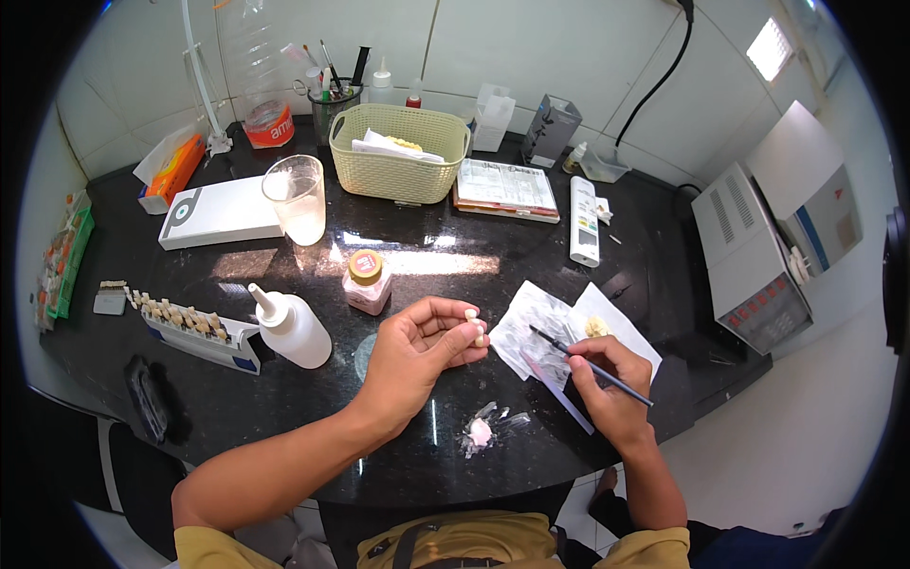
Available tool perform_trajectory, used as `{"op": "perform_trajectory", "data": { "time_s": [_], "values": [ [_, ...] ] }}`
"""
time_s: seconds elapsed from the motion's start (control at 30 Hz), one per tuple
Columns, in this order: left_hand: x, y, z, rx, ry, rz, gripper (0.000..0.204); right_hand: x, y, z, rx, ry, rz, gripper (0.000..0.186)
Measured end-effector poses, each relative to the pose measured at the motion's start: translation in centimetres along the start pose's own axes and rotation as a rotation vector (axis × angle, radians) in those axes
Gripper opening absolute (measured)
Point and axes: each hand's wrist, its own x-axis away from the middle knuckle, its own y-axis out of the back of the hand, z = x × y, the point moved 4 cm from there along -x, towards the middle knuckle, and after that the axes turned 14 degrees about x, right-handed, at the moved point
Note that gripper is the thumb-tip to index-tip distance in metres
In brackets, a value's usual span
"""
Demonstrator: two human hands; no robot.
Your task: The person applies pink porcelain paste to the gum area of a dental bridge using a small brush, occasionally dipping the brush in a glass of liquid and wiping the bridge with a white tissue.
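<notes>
My left hand (417, 346) pinches small ivory tooth-like pieces (474, 332) near the middle of the black counter. My right hand (611, 389) grips a thin dark brush (635, 392), its tip over smudged white paper sheets (517, 318). A cream lump (595, 327) sits on the right sheet, and a translucent strip (569, 403) lies across the paper edge. Below my hands is a smeared pink blob (480, 433). To the left are a pink-filled jar (368, 292) with a gold lid, a white nozzle bottle (294, 332) and a tooth shade guide (190, 318).
Along the back are a glass (301, 213), a white box (213, 218), a green basket (398, 175), a stack of papers (504, 190) and a white remote (583, 228). A grey-white machine (744, 261) is at right. A person's bare foot (605, 482) shows below.
</notes>
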Motion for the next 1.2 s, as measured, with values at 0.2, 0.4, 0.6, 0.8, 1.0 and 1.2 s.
{"op": "perform_trajectory", "data": {
  "time_s": [0.2, 0.4, 0.6, 0.8, 1.0, 1.2],
  "values": [
    [-0.1, -0.1, -0.1, 0.002, 0.025, -0.013, 0.020, 0.5, 1.1, 0.8, 0.041, 0.108, -0.061, 0.010],
    [0.0, -0.1, -0.1, -0.001, 0.035, -0.010, 0.026, 2.6, 1.0, 0.5, -0.101, 0.039, -0.002, 0.014],
    [0.0, -0.1, 0.2, 0.002, 0.053, 0.002, 0.028, 6.9, -0.5, 2.2, -0.650, -0.150, 0.223, 0.013],
    [-0.1, 0.0, 0.0, -0.007, 0.052, 0.008, 0.027, 7.7, -2.2, 1.7, -0.674, -0.182, 0.251, 0.012],
    [-0.1, 0.0, 0.1, -0.012, 0.054, 0.014, 0.027, 7.8, -2.1, 1.7, -0.643, -0.155, 0.237, 0.012],
    [-0.1, 0.1, 0.1, -0.012, 0.051, 0.014, 0.026, 7.6, -2.1, 1.6, -0.542, -0.124, 0.271, 0.011]
  ]
}}
